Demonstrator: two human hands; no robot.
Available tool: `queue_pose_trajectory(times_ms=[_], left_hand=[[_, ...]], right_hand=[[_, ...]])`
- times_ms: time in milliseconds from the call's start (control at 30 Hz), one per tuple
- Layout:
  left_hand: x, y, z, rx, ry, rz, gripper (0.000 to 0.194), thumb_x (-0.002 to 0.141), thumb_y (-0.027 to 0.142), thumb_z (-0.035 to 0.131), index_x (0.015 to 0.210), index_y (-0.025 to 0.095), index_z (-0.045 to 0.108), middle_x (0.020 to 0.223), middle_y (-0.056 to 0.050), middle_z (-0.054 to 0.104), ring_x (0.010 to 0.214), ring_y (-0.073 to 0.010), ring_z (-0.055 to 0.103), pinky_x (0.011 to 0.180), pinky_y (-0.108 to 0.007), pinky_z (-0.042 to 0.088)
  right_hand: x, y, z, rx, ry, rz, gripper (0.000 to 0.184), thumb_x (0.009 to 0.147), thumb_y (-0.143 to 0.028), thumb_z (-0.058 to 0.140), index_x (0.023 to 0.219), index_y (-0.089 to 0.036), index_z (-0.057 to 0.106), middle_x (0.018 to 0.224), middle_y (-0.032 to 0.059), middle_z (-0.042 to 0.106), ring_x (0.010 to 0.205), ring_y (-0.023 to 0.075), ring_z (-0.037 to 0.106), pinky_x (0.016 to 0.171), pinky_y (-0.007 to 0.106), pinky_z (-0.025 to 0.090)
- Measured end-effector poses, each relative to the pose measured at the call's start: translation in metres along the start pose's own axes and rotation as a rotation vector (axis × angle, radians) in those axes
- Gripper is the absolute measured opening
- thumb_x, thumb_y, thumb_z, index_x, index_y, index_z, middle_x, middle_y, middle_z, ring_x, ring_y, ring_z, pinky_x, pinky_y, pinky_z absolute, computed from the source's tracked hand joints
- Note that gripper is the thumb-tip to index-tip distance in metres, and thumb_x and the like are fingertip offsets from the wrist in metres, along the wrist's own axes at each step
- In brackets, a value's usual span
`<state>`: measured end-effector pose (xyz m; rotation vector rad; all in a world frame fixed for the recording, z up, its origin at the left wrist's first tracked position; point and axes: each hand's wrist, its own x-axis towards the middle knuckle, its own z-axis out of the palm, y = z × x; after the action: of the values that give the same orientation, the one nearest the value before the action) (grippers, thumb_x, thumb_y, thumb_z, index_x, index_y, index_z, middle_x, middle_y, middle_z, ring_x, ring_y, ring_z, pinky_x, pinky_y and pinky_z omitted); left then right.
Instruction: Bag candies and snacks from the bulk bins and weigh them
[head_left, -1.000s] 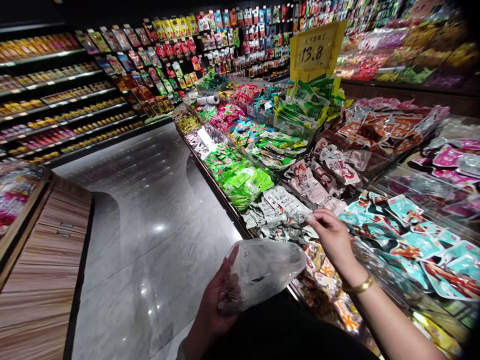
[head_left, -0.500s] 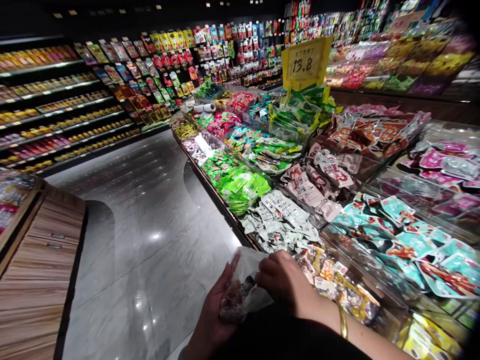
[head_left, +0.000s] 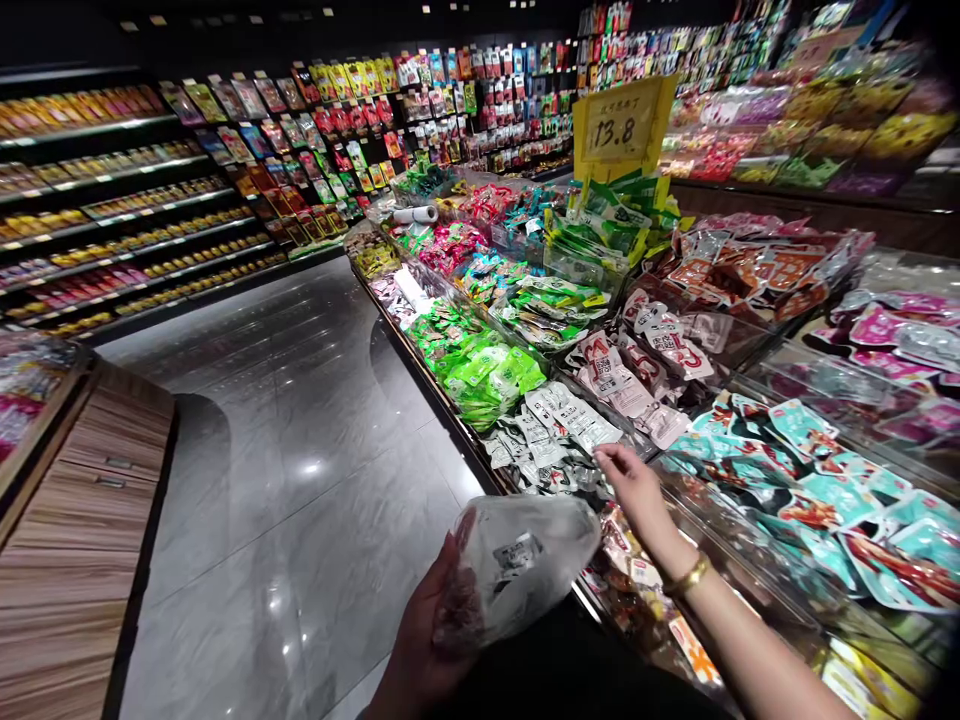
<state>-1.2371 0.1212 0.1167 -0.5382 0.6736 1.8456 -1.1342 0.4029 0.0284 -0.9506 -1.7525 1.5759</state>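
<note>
My left hand (head_left: 420, 625) is closed around the side of a clear plastic bag (head_left: 551, 540). Inside the bag a small silver-white packet shows, with reddish-brown contents bunched near my fingers. My right hand (head_left: 634, 485), a gold bangle on its wrist, reaches over the display with fingers extended. Its fingertips are at the near edge of the white snack packets (head_left: 570, 415); whether they touch one I cannot tell. Brown-and-gold wrapped snacks (head_left: 637, 570) lie below this hand, and pinkish-white pouches (head_left: 611, 375) are just beyond the white packets.
Clear dividers separate the bins; green packets (head_left: 491, 375) lie to the left and turquoise pouches (head_left: 817, 480) to the right. A yellow price sign (head_left: 622, 130) stands behind. Grey tiled floor (head_left: 300, 480) runs between this display and a wooden cabinet (head_left: 97, 520). Stocked shelves (head_left: 112, 205) line the wall.
My right hand has left the bag and moved forward and right to the white packets. The bag now spreads wider, with a packet visible inside; my left hand still holds it.
</note>
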Motion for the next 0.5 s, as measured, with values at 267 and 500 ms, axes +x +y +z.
queue_pose_trajectory(times_ms=[267, 500], left_hand=[[-0.004, 0.0, 0.003, -0.036, 0.003, 0.034, 0.041, 0.095, 0.037, 0.057, 0.136, 0.03, 0.058, 0.041, 0.012, 0.029, 0.029, -0.0026, 0.031, 0.034, -0.013, 0.016], [-0.004, 0.004, 0.009, -0.061, -0.032, 0.049, 0.035, 0.099, 0.035, 0.051, 0.131, 0.025, 0.062, 0.04, 0.011, 0.033, 0.032, -0.0024, 0.037, 0.038, -0.013, 0.024]], right_hand=[[0.066, 0.062, -0.007, 0.3, 0.21, 0.402, 0.05, 0.056, -0.046, 0.086, 0.076, -0.022, 0.047, 0.056, -0.0064, 0.054, 0.046, 0.0102, 0.053, 0.039, 0.018, 0.042], [0.078, 0.066, -0.002, 0.256, 0.244, 0.397, 0.055, 0.049, -0.05, 0.087, 0.065, -0.023, 0.041, 0.042, -0.0126, 0.037, 0.033, 0.0051, 0.031, 0.028, 0.017, 0.023]])
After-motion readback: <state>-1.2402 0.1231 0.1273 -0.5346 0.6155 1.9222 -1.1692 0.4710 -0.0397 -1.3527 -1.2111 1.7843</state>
